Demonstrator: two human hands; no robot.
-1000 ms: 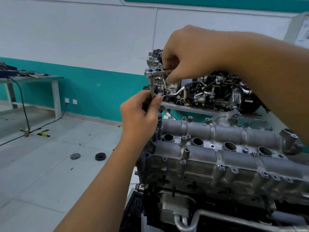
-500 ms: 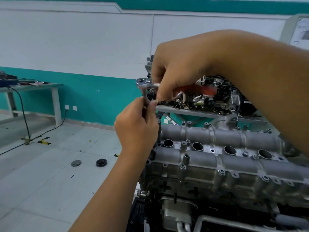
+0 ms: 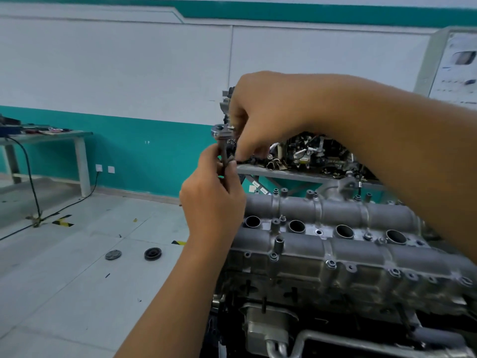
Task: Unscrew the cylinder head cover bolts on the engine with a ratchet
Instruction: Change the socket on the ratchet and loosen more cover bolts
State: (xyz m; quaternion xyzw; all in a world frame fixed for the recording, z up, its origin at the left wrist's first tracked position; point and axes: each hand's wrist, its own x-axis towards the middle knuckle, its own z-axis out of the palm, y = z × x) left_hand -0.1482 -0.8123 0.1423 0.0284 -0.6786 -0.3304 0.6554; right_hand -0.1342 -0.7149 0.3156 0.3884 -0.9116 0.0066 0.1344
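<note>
The grey cylinder head cover (image 3: 335, 244) with its row of round plug holes and small bolts (image 3: 331, 264) fills the lower right. Above its left end I hold a chrome ratchet (image 3: 219, 131) in the air. My right hand (image 3: 265, 115) grips its handle, most of which is hidden in my fist. A thin socket extension (image 3: 224, 156) hangs down from the ratchet head. My left hand (image 3: 211, 200) pinches that extension between thumb and fingers; its lower end is hidden behind this hand.
Behind the engine stands a grey shelf (image 3: 296, 174) with another engine assembly (image 3: 309, 151). Two round black parts (image 3: 152, 254) lie on the tiled floor at left. A table (image 3: 46, 136) with tools and a hanging cable stands by the teal wall.
The ratchet's red handle, visible half a second ago, is now hidden in my right fist. Both hands stay together on the ratchet and extension above the cover's left end.
</note>
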